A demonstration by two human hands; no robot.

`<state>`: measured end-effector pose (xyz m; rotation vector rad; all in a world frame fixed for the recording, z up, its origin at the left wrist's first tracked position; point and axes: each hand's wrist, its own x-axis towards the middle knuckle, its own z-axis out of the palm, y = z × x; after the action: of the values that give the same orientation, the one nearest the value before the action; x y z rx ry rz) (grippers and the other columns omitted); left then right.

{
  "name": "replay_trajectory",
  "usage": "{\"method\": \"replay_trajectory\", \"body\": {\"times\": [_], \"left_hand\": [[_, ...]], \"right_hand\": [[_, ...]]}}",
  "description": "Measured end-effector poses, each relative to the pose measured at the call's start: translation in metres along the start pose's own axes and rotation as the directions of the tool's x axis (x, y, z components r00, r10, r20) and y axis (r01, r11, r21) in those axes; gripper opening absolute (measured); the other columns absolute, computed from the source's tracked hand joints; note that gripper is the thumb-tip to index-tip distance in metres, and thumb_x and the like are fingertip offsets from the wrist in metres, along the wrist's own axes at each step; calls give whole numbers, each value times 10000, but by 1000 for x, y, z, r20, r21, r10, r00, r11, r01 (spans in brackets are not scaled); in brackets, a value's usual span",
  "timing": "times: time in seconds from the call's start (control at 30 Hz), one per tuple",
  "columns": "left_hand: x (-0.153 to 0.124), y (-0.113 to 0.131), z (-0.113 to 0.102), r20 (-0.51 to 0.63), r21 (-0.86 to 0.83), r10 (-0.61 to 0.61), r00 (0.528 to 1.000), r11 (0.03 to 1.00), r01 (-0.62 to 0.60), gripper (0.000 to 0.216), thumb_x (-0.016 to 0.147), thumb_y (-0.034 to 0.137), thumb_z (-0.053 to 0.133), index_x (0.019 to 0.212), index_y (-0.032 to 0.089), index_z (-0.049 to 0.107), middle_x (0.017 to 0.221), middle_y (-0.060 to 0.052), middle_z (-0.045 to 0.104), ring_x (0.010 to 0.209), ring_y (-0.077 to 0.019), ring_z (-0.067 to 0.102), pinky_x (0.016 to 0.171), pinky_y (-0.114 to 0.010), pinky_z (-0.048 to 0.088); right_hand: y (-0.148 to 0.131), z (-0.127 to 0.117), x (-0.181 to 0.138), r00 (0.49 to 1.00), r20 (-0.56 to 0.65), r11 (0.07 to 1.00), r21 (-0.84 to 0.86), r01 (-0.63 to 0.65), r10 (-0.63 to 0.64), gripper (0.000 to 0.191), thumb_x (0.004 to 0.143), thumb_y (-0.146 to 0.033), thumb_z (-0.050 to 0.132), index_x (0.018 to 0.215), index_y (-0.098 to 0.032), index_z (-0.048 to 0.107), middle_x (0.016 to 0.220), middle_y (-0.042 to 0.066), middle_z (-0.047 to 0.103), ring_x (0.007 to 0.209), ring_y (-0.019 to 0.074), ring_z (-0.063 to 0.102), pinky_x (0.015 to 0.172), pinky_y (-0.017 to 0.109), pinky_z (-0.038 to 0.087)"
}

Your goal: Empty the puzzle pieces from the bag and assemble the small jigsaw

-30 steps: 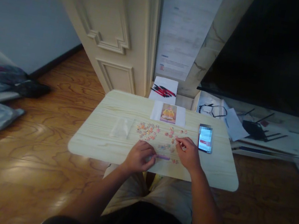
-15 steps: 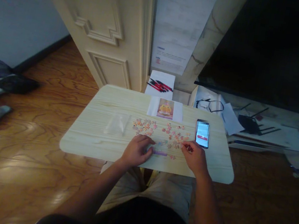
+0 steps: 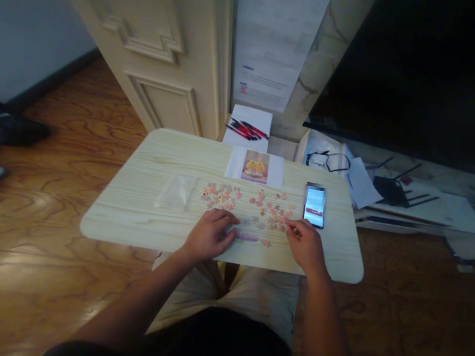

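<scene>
Two hands at a pale wooden table (image 3: 131, 215) strewn with puzzle pieces (image 3: 220, 196), centre of frame.

The left hand (image 3: 208, 237) lies loosely curled with its fingertips at the left end of a joined purple strip (image 3: 247, 237); whether it grips is unclear. The right hand (image 3: 306, 247) draws its fingertips together at the pieces' right edge, just below a lit phone (image 3: 315, 205); a pinched piece cannot be made out. A reference picture (image 3: 256, 166) lies at the far edge and a clear bag (image 3: 175, 192) to the left. Wood floor (image 3: 26, 240) surrounds the table, with a panelled door (image 3: 152, 36) at upper left.
</scene>
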<state>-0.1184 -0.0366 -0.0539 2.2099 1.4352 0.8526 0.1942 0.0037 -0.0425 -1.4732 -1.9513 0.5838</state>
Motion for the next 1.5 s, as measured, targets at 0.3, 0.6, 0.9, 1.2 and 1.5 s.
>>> {"method": "replay_trajectory", "body": {"times": [0.3,0.6,0.9,1.2,1.5], "left_hand": [[1,2,1,34,81,24,999,996,-27,303,944,333,590,1225,246,663,1227,-85,659,1131,-272,603,999,-466,478],[1,6,-2,129,106,108,986,987,-122,430,929,340,577,1348,264,632,1369,-79,628,1223,-290,562,1057,-495,430],[4,10,-4,203,141,126,971,978,-156,550,907,336,582,1455,281,574,1449,-68,598,1263,-322,522,1058,-522,406],[5,14,-5,212,168,102,972,976,-139,534,910,356,588,1433,253,595,1442,-60,613,1249,-319,519,1052,-517,405],[6,15,-4,195,179,98,976,975,-133,498,909,362,595,1395,258,627,1406,-62,636,1234,-316,531,1047,-515,406]], "right_hand": [[-7,3,4,993,121,1000,-21,22,-19,233,961,-191,601,1112,-233,773,1064,61,690,998,200,669,925,344,549],[-21,20,8,980,195,982,-169,80,-46,159,960,-168,622,1041,-218,749,1066,70,660,1054,212,627,1010,349,486],[-52,28,15,973,232,1000,-3,9,-8,79,941,-143,648,945,-220,667,949,17,700,913,177,626,846,293,468],[-49,32,23,970,242,993,-116,14,15,104,907,-101,665,904,-202,690,914,36,714,893,192,631,839,307,456],[-64,53,31,954,298,986,-145,88,-41,148,942,-123,637,964,-210,754,977,55,737,971,202,642,921,318,455]]}}
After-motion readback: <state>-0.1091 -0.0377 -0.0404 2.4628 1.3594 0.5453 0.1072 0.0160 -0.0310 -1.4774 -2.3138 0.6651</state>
